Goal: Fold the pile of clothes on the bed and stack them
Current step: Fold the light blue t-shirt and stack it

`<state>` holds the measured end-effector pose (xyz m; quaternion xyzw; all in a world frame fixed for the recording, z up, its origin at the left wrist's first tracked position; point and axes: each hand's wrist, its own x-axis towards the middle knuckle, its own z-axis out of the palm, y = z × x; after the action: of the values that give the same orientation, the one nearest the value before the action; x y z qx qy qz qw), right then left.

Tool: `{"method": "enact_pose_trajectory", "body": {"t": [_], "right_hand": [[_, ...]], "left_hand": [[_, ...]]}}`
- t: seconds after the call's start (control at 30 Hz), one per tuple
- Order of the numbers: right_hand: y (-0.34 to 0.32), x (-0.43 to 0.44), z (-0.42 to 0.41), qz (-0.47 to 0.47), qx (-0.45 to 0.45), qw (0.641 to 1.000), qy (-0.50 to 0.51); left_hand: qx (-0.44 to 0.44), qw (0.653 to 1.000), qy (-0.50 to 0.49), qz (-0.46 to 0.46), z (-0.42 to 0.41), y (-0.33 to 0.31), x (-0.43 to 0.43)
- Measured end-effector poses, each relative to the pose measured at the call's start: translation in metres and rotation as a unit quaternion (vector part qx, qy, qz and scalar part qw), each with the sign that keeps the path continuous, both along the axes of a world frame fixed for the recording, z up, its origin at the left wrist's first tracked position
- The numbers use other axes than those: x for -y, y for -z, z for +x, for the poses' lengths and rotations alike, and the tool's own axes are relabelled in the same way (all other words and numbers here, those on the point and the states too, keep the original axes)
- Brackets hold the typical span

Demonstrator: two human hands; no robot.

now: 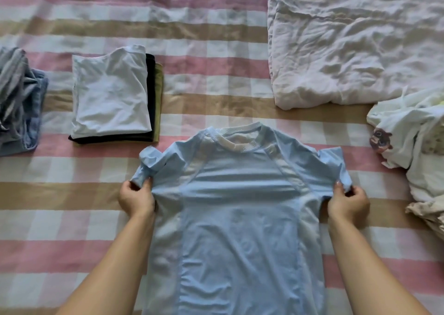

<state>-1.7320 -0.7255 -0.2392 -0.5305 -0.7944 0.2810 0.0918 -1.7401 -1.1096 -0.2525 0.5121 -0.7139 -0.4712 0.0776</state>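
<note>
At the left edge of the frame lies a loose heap of blue and grey garments (19, 98), some of them striped, soft and wrinkled. Just right of it, in the middle left, stands the folded stack (110, 91). It is a neat rectangle with a smooth white shirt on top, a black layer under it and an olive layer at the bottom.

All things rest on the bed (216, 79), which has a woven cover with wide checks in pink, tan and white.

The left hand (135, 198) is closed in a pinch on the end of one short sleeve. The light blue T-shirt (240, 218) lies flat in the lower centre of the frame, with its neck toward the top. Its fabric is thin and slightly shiny, with paler mesh-like panels along the sides and shoulders and a white ribbed collar. Soft horizontal wrinkles cross the chest, and the sleeve at the left is crumpled. The right hand (348, 203) pinches the end of the other sleeve in the same way.

In the upper right lies a white quilt (348, 38), thick and much creased. Below it, at the right edge, is the unfolded pile (413, 146) of pale clothes, one with a small brown cartoon print.
</note>
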Motion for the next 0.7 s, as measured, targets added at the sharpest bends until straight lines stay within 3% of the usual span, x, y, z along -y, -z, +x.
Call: {"method": "enact_pose_trajectory", "body": {"t": [0.07, 0.13, 0.2, 0.27, 0.37, 0.5, 0.63, 0.7], "right_hand": [[0.0, -0.002, -0.001, 0.012, 0.02, 1.0, -0.013], [-0.005, 0.007, -0.012, 0.06, -0.02, 0.997, -0.043], [-0.017, 0.025, -0.031, 0.143, -0.09, 0.975, -0.146], [-0.023, 0.046, -0.06, 0.153, -0.105, 0.936, -0.299], [-0.019, 0.072, -0.105, 0.091, -0.006, 0.895, -0.437], [-0.005, 0.078, -0.134, 0.066, 0.089, 0.864, -0.491], [-0.007, 0.065, -0.138, 0.009, -0.034, 0.867, -0.497], [-0.01, 0.059, -0.139, 0.046, -0.075, 0.881, -0.465]], "left_hand": [[0.007, 0.999, 0.036, -0.04, -0.002, -0.004, -0.001], [-0.025, 0.99, 0.069, -0.12, -0.009, -0.013, -0.006], [-0.075, 0.955, 0.151, -0.244, -0.018, -0.024, -0.016], [-0.114, 0.908, 0.256, -0.312, -0.035, -0.032, -0.029], [-0.068, 0.865, 0.393, -0.306, -0.071, -0.031, -0.044], [0.019, 0.815, 0.513, -0.268, -0.103, -0.015, -0.047], [-0.042, 0.812, 0.504, -0.291, -0.107, -0.015, -0.049], [-0.062, 0.801, 0.495, -0.332, -0.114, -0.019, -0.049]]}}
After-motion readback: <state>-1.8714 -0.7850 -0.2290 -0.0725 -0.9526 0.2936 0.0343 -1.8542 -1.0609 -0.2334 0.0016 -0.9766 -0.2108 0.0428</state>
